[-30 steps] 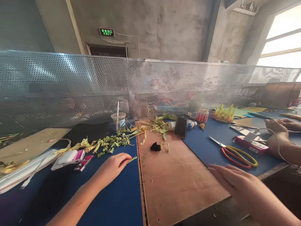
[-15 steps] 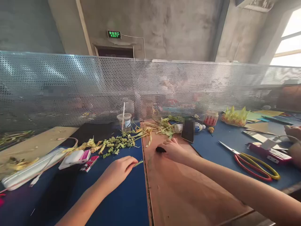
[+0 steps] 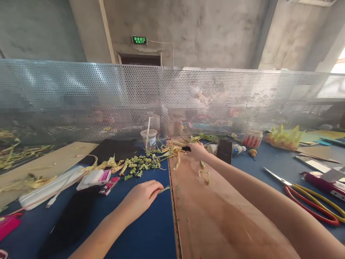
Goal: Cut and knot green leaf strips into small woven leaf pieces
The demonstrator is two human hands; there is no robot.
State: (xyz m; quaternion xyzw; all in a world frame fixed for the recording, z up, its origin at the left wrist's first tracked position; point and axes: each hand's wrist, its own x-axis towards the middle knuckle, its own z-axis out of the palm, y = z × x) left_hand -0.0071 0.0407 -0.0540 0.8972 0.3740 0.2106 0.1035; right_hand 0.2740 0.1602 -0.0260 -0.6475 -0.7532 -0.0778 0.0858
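My left hand [image 3: 147, 194] is closed over the blue mat, pinching a thin green strip [image 3: 164, 189] whose tip sticks out past the fingers. Far forward on the wooden board [image 3: 205, 216], my right hand [image 3: 196, 150] is closed around a small black object [image 3: 185, 148]; its kind cannot be made out, and the fingers are partly hidden. Pale dried husk strips [image 3: 176, 158] lie just left of the right hand. Behind my left hand is a pile of small knotted green pieces [image 3: 140, 165]. A curled pale strip [image 3: 207, 176] rests on the board near my right forearm.
Scissors [image 3: 285, 184] with red and yellow handles lie on the right. A plastic cup with a straw [image 3: 148, 139], a dark phone [image 3: 224, 151] and a jar [image 3: 252, 138] stand toward the back. A perforated metal screen [image 3: 107, 104] crosses behind. White power strip [image 3: 48, 190] at left.
My right hand has moved forward across the board with the black object. The curled strip now shows on the board. My left hand keeps its pinch; the whole view has shifted slightly.
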